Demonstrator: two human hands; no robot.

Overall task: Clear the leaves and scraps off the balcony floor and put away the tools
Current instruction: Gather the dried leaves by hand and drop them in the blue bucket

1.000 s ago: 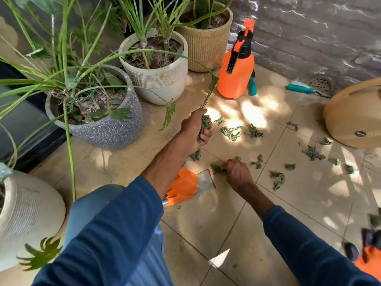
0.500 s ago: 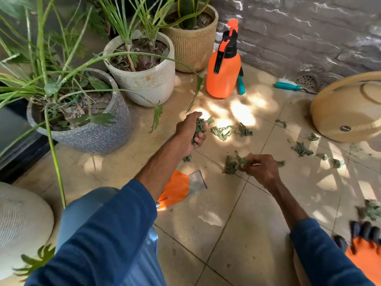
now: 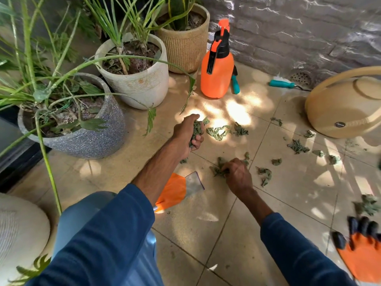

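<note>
My left hand (image 3: 188, 134) is held above the tiled floor and grips a bunch of green leaf scraps (image 3: 195, 129). Lower down, my right hand (image 3: 237, 173) is on the floor with its fingers curled round a clump of leaves (image 3: 218, 169). More leaf scraps (image 3: 218, 132) lie scattered across the tiles toward the right (image 3: 298, 146). An orange spray bottle (image 3: 216, 65) stands by the wall. A teal-handled tool (image 3: 283, 84) lies near the drain, and another teal handle (image 3: 235, 84) shows behind the bottle. An orange packet with a clear end (image 3: 179, 191) lies under my left forearm.
Three plant pots stand at the left: grey (image 3: 82, 129), white ribbed (image 3: 140, 79), tan woven (image 3: 185, 44). A beige watering can (image 3: 342, 104) sits at the right. An orange and black glove (image 3: 362, 250) lies at the lower right. A white pot (image 3: 18, 234) is at the lower left.
My right hand swept leaves together on the floor and now closes round a clump a little nearer to me. My left hand keeps its bunch and has hardly moved.
</note>
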